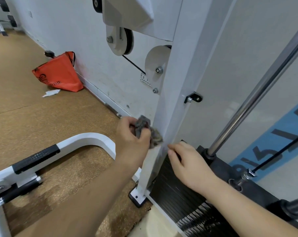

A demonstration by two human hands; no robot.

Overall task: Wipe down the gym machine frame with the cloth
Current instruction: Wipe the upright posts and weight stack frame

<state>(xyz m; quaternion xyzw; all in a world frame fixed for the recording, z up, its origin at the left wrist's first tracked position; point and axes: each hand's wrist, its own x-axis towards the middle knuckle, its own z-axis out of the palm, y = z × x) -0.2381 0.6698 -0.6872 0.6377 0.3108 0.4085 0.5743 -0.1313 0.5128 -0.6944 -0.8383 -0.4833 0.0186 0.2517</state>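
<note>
A white upright post of the gym machine frame [179, 82] runs from the top of the view down to a foot plate on the floor. My left hand [133, 135] grips a crumpled grey cloth [144, 129] and holds it against the left face of the post, low down. My right hand [187, 163] rests on the post's right edge just below the cloth, fingers loosely bent, holding nothing. Both forearms reach in from the bottom of the view.
A black weight stack [182, 194] sits right of the post, with a chrome guide rod [257, 94] and a thin cable [278, 153]. Pulleys [126, 41] hang above. A white curved bar with black grips [42, 154] lies lower left. An orange bag [59, 72] leans on the wall.
</note>
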